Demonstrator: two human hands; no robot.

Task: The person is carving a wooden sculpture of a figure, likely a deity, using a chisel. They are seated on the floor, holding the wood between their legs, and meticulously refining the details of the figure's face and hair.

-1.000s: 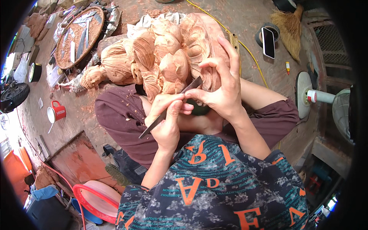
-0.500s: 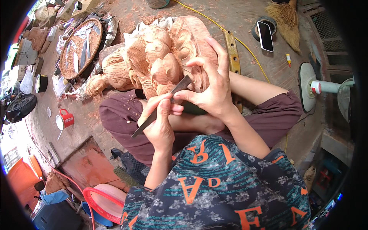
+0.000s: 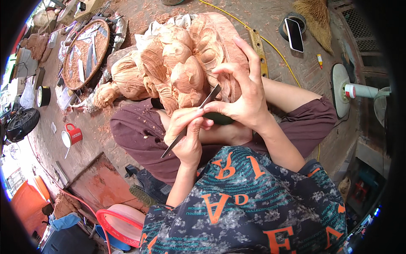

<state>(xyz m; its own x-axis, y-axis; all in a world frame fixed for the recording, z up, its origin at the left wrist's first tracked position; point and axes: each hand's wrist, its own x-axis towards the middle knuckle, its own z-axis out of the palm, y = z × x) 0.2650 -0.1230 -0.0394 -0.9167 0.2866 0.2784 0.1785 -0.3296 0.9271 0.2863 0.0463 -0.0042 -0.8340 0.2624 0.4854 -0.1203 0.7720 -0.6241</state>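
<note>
Both hands on one thin dark metal carving blade (image 3: 191,122), working against a big reddish carved wooden sculpture (image 3: 177,67).

Left hand (image 3: 186,135) is clenched around the blade's lower half, right hand (image 3: 243,99) pinches it near the tip with thumb and forefinger, other fingers fanned out over the carving. The sculpture rests across the person's lap in maroon trousers (image 3: 139,135), blade tip touching its near edge. On the floor to the left, a round woven tray (image 3: 86,53) holds several chisels and wood shavings; a red enamel mug (image 3: 72,136) sits nearer, contents not visible.
</note>
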